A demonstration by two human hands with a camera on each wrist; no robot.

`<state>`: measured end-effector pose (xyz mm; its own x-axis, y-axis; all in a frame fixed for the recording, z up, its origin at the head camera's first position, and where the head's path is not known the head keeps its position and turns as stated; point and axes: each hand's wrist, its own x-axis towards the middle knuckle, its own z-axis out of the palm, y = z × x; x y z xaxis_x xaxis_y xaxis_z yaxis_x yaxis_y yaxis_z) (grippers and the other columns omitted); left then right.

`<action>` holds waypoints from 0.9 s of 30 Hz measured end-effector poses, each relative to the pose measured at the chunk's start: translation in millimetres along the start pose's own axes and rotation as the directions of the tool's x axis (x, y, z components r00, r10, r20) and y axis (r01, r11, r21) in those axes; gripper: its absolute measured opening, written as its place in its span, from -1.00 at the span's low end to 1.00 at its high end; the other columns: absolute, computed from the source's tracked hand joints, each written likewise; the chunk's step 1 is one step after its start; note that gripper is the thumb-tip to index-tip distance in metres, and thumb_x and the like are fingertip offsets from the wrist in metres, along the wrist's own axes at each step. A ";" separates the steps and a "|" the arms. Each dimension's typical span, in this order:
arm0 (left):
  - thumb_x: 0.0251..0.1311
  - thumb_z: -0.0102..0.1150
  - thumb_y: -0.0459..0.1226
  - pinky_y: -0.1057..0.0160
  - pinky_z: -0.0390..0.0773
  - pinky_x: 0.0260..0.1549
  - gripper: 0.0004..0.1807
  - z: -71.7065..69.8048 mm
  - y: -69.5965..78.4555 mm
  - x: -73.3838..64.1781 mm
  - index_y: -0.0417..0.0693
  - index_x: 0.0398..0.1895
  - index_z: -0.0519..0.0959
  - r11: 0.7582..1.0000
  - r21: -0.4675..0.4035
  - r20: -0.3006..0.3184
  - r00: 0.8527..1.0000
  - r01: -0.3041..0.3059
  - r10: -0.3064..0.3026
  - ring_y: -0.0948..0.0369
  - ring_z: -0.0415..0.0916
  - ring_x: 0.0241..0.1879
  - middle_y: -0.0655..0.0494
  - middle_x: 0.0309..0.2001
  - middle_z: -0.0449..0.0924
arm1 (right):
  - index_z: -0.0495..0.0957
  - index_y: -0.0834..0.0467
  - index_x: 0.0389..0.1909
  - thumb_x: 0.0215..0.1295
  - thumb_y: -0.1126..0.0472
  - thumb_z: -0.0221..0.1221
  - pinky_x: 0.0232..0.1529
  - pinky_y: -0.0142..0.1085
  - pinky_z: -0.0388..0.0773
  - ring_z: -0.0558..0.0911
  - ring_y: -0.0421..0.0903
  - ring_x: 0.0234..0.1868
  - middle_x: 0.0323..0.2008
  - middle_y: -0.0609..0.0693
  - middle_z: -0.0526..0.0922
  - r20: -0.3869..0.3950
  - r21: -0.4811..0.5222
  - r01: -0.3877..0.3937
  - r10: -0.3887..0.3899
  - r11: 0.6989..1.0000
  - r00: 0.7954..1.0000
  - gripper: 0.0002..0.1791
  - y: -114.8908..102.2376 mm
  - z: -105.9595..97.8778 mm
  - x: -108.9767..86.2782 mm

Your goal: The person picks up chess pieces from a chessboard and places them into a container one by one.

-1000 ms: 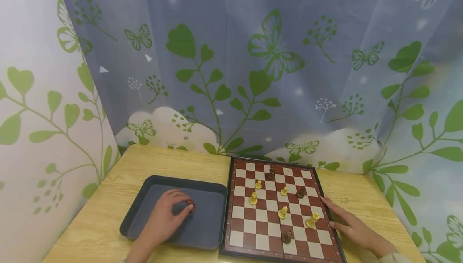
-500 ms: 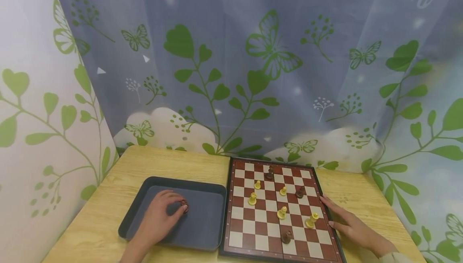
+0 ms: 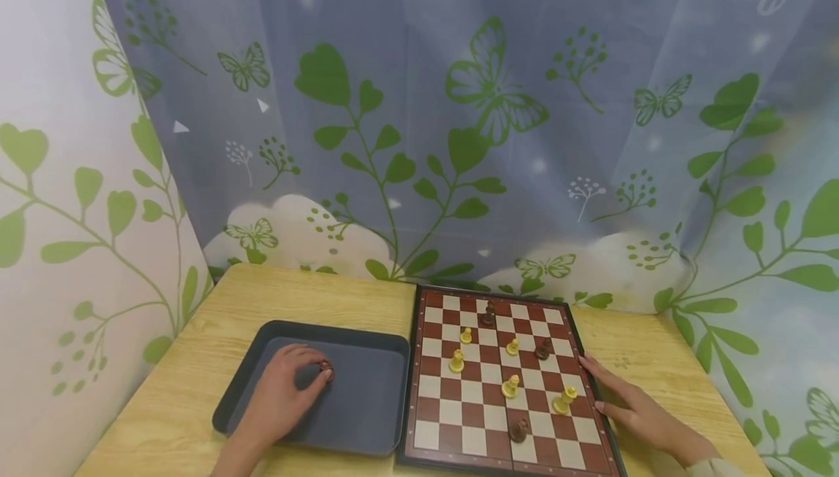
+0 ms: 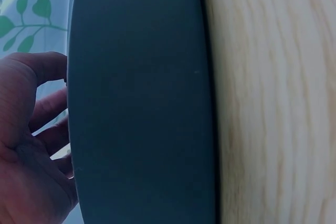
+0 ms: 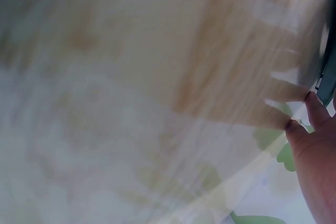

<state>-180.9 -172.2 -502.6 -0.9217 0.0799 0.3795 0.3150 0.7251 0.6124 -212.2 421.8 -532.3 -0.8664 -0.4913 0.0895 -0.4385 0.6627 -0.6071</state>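
My left hand pinches a small dark brown chess piece between thumb and fingers, over the middle of a dark blue-grey tray. The fingers hide most of that piece. In the left wrist view the tray's wall covers the fingertips of the left hand. To the right of the tray lies a red and white chessboard. Along its right edge rests my right hand, fingers extended and touching the frame. In the right wrist view, the right hand shows at the right border.
Several yellow chess pieces stand on the board, among them a tall one at the right and a pawn. Dark brown pieces stand at the back, right and front. A patterned curtain hangs behind the wooden table.
My left hand has moved a little to the left over the tray, still pinching the dark brown chess piece. The right hand stays at the board's edge, and the pieces on the board keep their squares.
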 end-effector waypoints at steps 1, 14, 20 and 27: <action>0.10 0.50 -0.33 -0.14 0.51 0.12 -0.87 -0.3 -0.4 -0.2 0.09 -0.33 0.75 1.000 0.002 -0.001 1.000 0.001 -0.001 -0.02 0.56 0.09 0.21 -0.19 0.72 | 0.11 0.07 0.61 0.50 0.10 0.15 0.23 -0.66 0.16 -0.09 -0.71 0.41 0.58 0.25 0.06 0.004 -0.005 -0.006 0.006 1.000 1.000 -0.26 -0.1 -0.3 0.1; 0.18 0.45 -0.32 -0.18 0.50 0.15 -0.77 -1.9 -0.8 -0.1 -0.07 -0.08 0.74 0.998 -0.007 0.019 0.998 0.055 -0.055 -0.07 0.53 0.17 0.08 -0.06 0.72 | 0.11 0.04 0.61 0.51 0.08 0.14 0.22 -0.47 0.37 -0.08 -0.74 0.39 0.60 -0.04 0.02 0.013 -0.034 -0.025 0.025 0.999 1.000 -0.26 -3.1 -1.7 -0.5; 0.16 0.45 -0.36 -0.18 0.52 0.11 -0.75 0.4 -0.9 -1.2 -0.09 -0.07 0.74 1.000 -0.028 -0.018 1.000 0.015 -0.015 -0.07 0.55 0.13 0.06 -0.06 0.72 | 0.12 0.06 0.61 0.51 0.10 0.15 0.22 -0.53 0.32 -0.06 -0.72 0.41 0.60 -0.11 0.02 -0.002 -0.039 0.002 -0.002 0.999 1.000 -0.26 -3.0 -1.0 -0.7; 0.16 0.44 -0.40 -0.17 0.53 0.09 -0.76 5.8 2.9 -1.1 -0.10 -0.09 0.73 0.998 -0.057 -0.031 0.999 -0.018 0.017 -0.04 0.56 0.09 0.08 -0.10 0.71 | 0.12 0.07 0.61 0.50 0.10 0.15 0.23 -0.59 0.26 -0.07 -0.72 0.41 0.60 -0.02 0.02 -0.003 -0.027 -0.007 0.006 1.000 1.000 -0.26 -3.1 -0.3 -1.0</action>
<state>-180.2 -166.2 -505.3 -0.9089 0.0704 0.4111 0.3441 0.6834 0.6438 -210.0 420.3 -530.2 -0.8700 -0.4851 0.0883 -0.4392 0.6810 -0.5860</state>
